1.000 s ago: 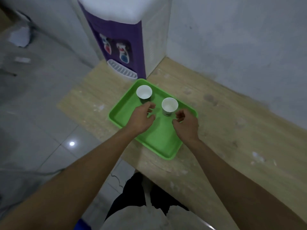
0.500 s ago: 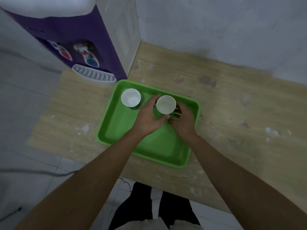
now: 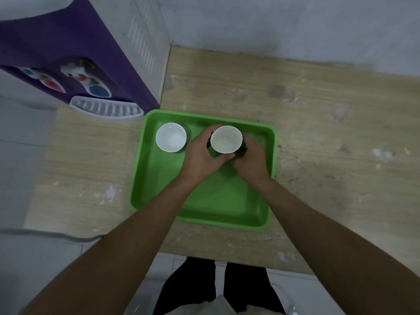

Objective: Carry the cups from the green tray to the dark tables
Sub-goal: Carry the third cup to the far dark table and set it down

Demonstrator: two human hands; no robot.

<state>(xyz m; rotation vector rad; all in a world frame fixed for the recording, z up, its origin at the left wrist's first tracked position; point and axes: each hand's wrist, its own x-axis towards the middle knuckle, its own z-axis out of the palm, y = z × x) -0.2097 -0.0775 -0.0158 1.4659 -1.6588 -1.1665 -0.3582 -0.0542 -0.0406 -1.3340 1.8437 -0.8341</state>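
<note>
A green tray lies on a light wooden counter. Two white paper cups are over it. The left cup stands alone in the tray's far left corner. The right cup sits between both my hands: my left hand wraps its left side and my right hand wraps its right side, thumbs meeting in front. Its dark outer wall is mostly hidden by my fingers. I cannot tell whether it still touches the tray. No dark table is in view.
A purple and white water dispenser with its grey drip grille stands at the counter's far left, close to the tray. A grey wall backs the counter. Tiled floor lies to the left and below.
Both hands went from hovering open near the right cup to closing around it. The view has moved closer and more directly above the tray.
</note>
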